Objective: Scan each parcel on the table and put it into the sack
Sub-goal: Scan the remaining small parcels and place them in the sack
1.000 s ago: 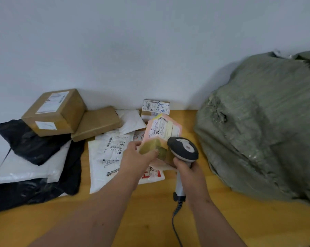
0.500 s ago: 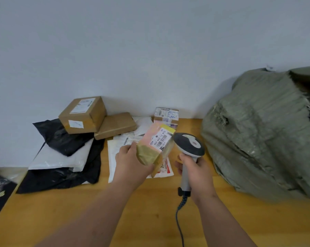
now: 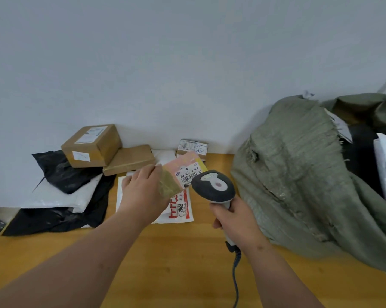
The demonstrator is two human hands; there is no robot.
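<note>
My left hand (image 3: 141,192) grips a small pink parcel (image 3: 183,172) with brown tape and a barcode label, held above the table with the label facing up. My right hand (image 3: 234,216) grips the handle of a grey barcode scanner (image 3: 214,187), whose head sits just right of the parcel's label. The big green woven sack (image 3: 298,174) stands at the right, its mouth open at the far right with parcels inside. Other parcels lie at the back left: a brown box (image 3: 92,145), a flat brown box (image 3: 129,160), a small labelled box (image 3: 193,147), white mailers (image 3: 176,210) and black bags (image 3: 54,216).
The wooden table (image 3: 176,263) runs toward me under my arms. The scanner's cable (image 3: 235,278) hangs down over its front part. A pale wall closes off the back. A dark object lies on the floor at the far left edge.
The view has drifted left and up. My left hand has turned the pink parcel flatter, with its label facing up, and the scanner head has come closer to the label.
</note>
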